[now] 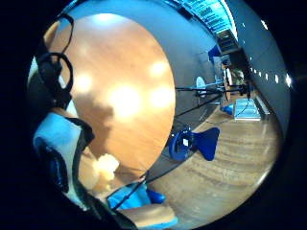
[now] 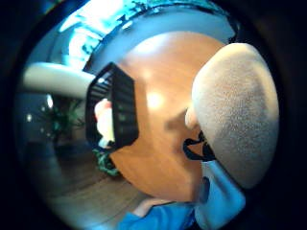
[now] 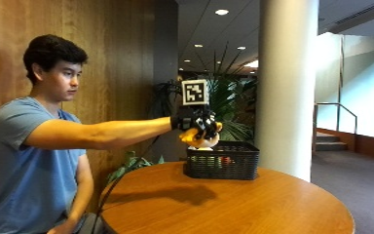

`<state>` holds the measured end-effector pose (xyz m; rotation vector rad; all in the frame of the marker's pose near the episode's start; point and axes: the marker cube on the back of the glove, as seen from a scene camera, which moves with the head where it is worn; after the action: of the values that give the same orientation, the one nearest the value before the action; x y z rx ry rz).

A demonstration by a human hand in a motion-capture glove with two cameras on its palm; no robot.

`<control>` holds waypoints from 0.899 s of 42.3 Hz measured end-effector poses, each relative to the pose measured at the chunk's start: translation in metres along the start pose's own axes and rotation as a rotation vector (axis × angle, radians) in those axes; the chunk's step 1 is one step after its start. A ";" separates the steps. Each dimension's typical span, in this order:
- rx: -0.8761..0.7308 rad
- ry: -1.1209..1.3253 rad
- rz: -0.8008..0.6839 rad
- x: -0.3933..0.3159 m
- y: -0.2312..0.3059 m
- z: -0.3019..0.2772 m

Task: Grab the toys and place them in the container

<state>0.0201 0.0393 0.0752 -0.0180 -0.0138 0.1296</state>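
Your round wooden table [image 3: 239,204] fills the bottom of the frame, and the black basket [image 3: 222,161] sits on it at the middle. Your gloved right hand [image 3: 196,124] hangs just above the basket's near-left rim, fingers curled round a yellow and white toy [image 3: 200,140]. The basket lies straight below — so only a drop is left, I think.

round wooden table [image 3: 252,204], black basket [image 3: 222,161] on it
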 end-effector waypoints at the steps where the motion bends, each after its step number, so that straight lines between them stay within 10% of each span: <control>1: 0.011 0.000 0.029 -0.007 -0.003 -0.011; 21: 0.155 -0.119 -0.035 -0.188 -0.051 -0.108; 38: 0.157 -0.166 -0.199 -0.246 -0.075 -0.073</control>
<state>-0.2136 -0.0679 0.0005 0.1510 -0.1703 -0.0679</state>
